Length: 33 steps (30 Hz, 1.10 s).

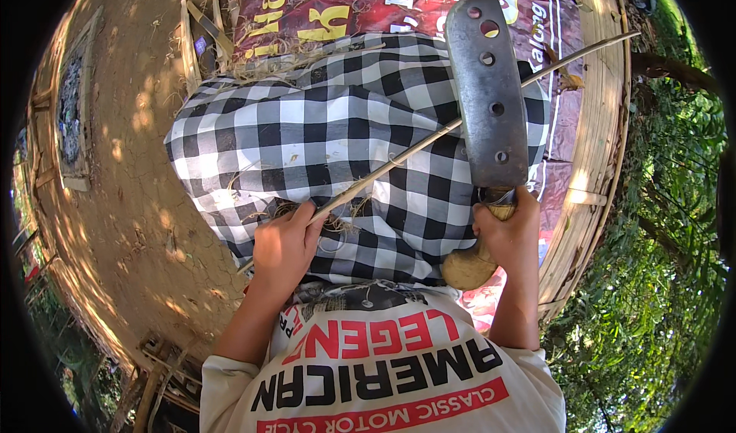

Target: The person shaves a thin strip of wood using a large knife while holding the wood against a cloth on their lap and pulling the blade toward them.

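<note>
My left hand (pixel 285 243) is closed around a long thin stick (pixel 406 155), which slants up to the right across my lap. In my right hand (pixel 507 232) is a cleaver (pixel 487 88), gripped by its pale wooden handle (pixel 469 268). Its broad dark blade has several round holes and points away from me. The blade lies over the stick in this view; whether they touch I cannot tell. A black and white checked cloth (pixel 303 119) covers my legs. Thin fibre shavings (pixel 351 214) lie on the cloth near my left hand.
I sit on a bamboo platform (pixel 590 165) with a dark red printed banner (pixel 307 11) spread over it. Bare dry earth (pixel 146 226) lies to the left, with a framed panel (pixel 74 100). A wooden piece (pixel 189 46) stands at the far left of the cloth. Green plants (pixel 667 257) grow at the right.
</note>
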### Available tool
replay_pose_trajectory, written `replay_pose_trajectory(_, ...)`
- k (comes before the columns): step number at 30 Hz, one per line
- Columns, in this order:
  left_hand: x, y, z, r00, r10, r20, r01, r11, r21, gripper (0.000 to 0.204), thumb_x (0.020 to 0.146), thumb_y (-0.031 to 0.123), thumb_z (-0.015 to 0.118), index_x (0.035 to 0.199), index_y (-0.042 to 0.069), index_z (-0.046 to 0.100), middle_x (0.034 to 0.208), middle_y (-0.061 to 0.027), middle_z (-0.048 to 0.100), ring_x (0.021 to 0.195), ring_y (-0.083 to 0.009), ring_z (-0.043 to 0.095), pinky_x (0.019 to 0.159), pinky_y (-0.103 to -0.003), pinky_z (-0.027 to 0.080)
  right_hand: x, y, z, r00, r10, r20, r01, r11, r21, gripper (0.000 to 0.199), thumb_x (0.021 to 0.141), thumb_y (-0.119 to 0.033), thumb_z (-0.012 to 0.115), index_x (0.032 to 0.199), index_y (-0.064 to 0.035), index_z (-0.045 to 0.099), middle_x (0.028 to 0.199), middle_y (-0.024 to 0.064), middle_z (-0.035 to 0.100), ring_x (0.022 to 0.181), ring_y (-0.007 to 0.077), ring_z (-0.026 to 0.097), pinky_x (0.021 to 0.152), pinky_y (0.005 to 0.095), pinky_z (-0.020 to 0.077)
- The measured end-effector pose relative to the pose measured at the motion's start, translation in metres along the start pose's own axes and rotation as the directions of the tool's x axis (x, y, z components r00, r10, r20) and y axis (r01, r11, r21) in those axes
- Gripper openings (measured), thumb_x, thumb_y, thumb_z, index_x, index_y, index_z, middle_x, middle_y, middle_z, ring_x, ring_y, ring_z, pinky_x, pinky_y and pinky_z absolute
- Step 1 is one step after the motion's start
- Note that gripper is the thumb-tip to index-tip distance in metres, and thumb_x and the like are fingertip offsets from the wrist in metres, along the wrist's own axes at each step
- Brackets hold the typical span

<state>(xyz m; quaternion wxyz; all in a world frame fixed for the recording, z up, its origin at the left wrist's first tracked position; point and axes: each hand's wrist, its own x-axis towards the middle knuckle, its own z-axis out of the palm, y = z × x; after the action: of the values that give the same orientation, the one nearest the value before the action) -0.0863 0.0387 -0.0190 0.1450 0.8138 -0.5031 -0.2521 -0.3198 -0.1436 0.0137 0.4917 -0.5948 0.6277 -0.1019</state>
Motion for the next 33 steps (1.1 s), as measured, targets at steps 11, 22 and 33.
replay_pose_trajectory(11,-0.002,-0.002,0.002,0.999,-0.043,0.033,0.044,0.998,-0.054,0.022,0.09,0.021,0.063,0.081,0.003,0.054,0.061,-0.0123,0.058,0.052,-0.032,0.059,0.046,-0.04,0.043,-0.006,-0.004,0.006,0.997,0.02,0.08,-0.016,0.999,-0.044,0.015,0.073,-0.001,0.065,0.086,0.0062,0.059,0.064,0.0087,0.063,0.052,0.0115,0.059,0.048,0.027,0.0464)
replay_pose_trajectory(22,0.001,-0.002,0.003,0.998,-0.033,0.045,0.036,0.997,-0.071,0.022,0.091,0.021,0.062,0.081,0.003,0.054,0.062,-0.0142,0.06,0.056,-0.0341,0.061,0.048,-0.042,0.045,-0.018,-0.014,0.022,0.965,0.046,0.257,-0.021,0.995,-0.099,0.02,0.071,-0.004,0.068,0.085,0.0069,0.059,0.07,0.012,0.065,0.064,0.0136,0.06,0.057,0.0317,0.047)
replay_pose_trajectory(33,0.007,-0.001,0.006,0.999,-0.018,0.045,0.023,0.993,-0.118,0.023,0.091,0.021,0.061,0.08,0.003,0.052,0.059,-0.0159,0.058,0.055,-0.0362,0.059,0.048,-0.043,0.044,-0.017,0.0,0.027,0.951,0.018,0.309,0.011,0.996,-0.094,0.022,0.07,-0.003,0.068,0.088,0.0067,0.06,0.068,0.01,0.063,0.062,0.0131,0.06,0.056,0.0304,0.0469)
